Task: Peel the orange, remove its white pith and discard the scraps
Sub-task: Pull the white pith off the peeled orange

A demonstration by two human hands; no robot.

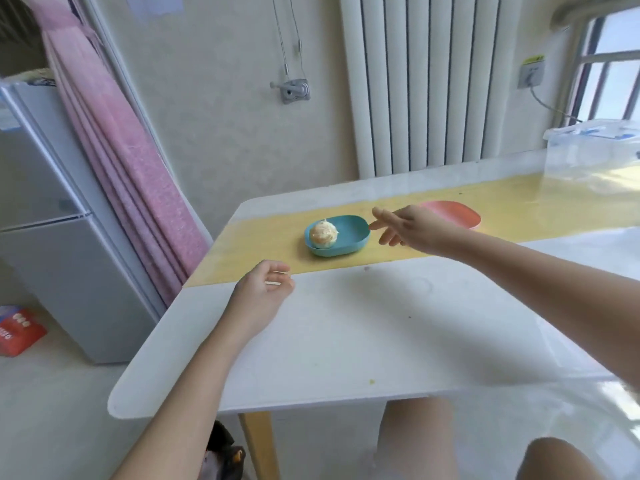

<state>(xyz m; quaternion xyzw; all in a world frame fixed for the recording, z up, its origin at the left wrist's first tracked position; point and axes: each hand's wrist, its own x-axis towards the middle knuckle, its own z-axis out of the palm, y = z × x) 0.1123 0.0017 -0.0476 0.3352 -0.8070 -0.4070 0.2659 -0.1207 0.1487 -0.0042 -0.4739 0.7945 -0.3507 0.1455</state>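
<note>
Blue dish [351,227] on yellow strip [266,247] of table [346,341]. Peeled orange [323,234] fills dish's left half; right half bare. Right hand [408,228], fingers spread, just right of dish rim, blocks that side; contact unclear. Red dish [457,213] further right, behind hand. Left hand [265,289], loosely curled, front-left of dish, apart from it. White tabletop in front of dish bare: wide passage. Strip left of dish free to table edge. Clear plastic container [588,150] far right, well apart.

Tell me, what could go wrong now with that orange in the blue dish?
The right hand reaches toward the blue dish; a nudge might slide it or roll the orange out. White strands cling to the orange, so cleaning may be incomplete.
</note>
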